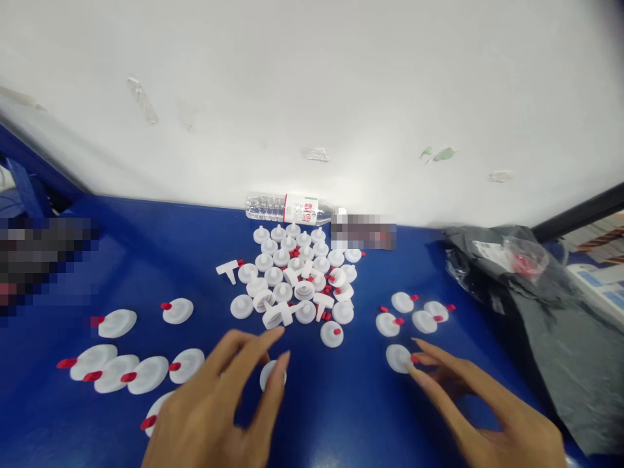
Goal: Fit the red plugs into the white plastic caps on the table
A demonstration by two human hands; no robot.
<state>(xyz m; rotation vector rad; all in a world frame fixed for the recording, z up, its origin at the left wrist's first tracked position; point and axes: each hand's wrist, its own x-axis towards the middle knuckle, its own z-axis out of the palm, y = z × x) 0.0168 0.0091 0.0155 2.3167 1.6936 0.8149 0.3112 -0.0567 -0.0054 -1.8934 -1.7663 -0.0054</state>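
Note:
A pile of small white plastic discs with knobs and red tabs point(297, 276) lies in the middle of the blue table point(341, 403). My left hand point(219, 403) hovers near the front with fingers spread, its thumb and forefinger around one white disc point(270, 374) that rests on the table. My right hand point(482, 409) reaches left with fingers stretched out, its fingertips touching a white disc with a red tab point(398, 357). Three more such discs point(414, 312) lie just beyond it.
Larger white discs with red tabs point(121, 370) lie in a row at the left front. A clear water bottle point(287, 208) lies against the white wall. A black plastic bag point(536, 305) covers the right side. Blurred patches sit at the left and behind the pile.

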